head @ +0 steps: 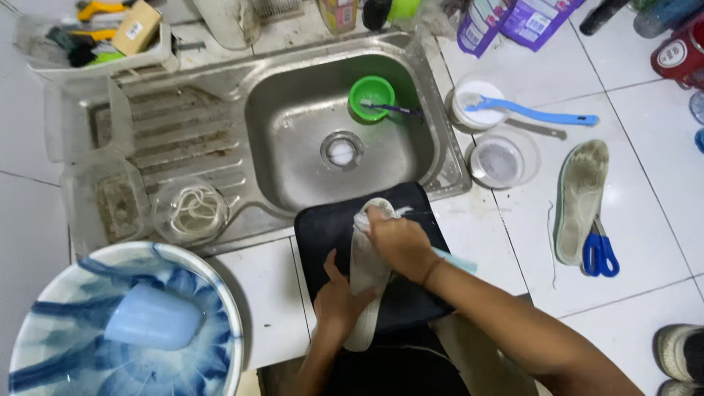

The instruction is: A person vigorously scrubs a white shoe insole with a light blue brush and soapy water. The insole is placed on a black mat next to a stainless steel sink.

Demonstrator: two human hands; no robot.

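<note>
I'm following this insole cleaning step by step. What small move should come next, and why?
Probably draw the right hand back down the insole toward the left hand: it sits at the far tip, the left hand pins the near end, and the middle lies uncovered on the black mat.

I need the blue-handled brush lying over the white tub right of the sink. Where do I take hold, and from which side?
Take the brush by the bare far end of its handle, coming from the right over the white tiled floor. Its bristle head rests on the white tub, while the long thin handle juts out rightward, lying nearly flat with nothing around it. That probably gives the easiest pinch.
</note>
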